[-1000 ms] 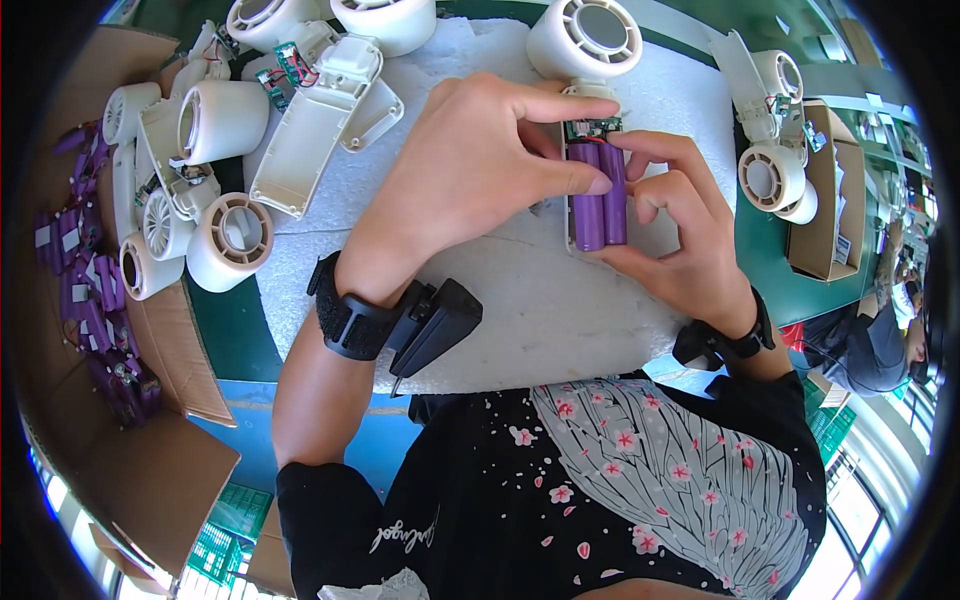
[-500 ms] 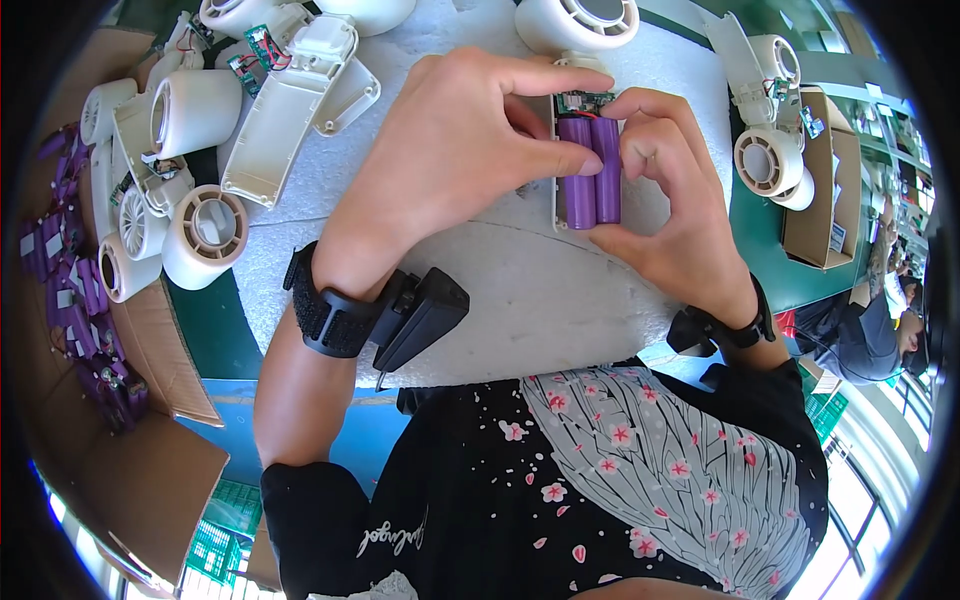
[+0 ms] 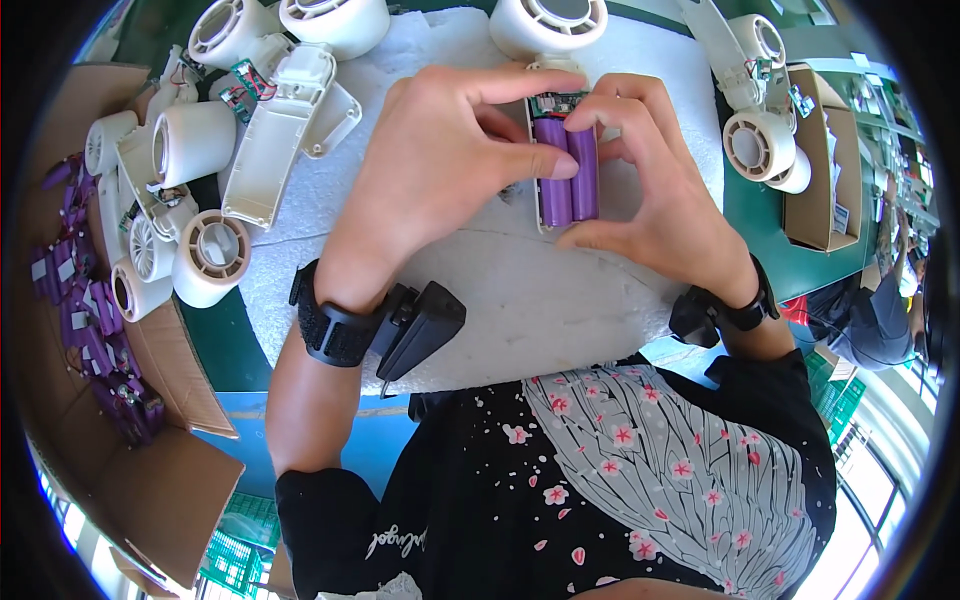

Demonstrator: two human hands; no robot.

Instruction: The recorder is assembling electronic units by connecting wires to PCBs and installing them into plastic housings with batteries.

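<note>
A pair of purple cylindrical battery cells (image 3: 584,185) lies in a narrow white handle housing (image 3: 536,209). A small green circuit board (image 3: 553,103) sits above them at the far end. My left hand (image 3: 430,160) grips the housing from the left, its thumb pressed on the left cell and its index finger across the top end. From the right, my right hand (image 3: 665,190) curls around the cells, with fingertips near their upper ends and the thumb by their lower ends. Part of the housing's right wall is hidden by the cells and fingers.
A white foam sheet (image 3: 400,260) lies beneath my hands. White fan bodies (image 3: 213,255) with exposed boards cluster at the left. A cardboard box (image 3: 150,500) holds several purple battery packs (image 3: 85,320). Another white fan body (image 3: 757,145) and a small carton (image 3: 822,190) stand right.
The whole view has shifted slightly, so the hands and housing appear a little further left. The grip on the housing and the cells looks nearly the same.
</note>
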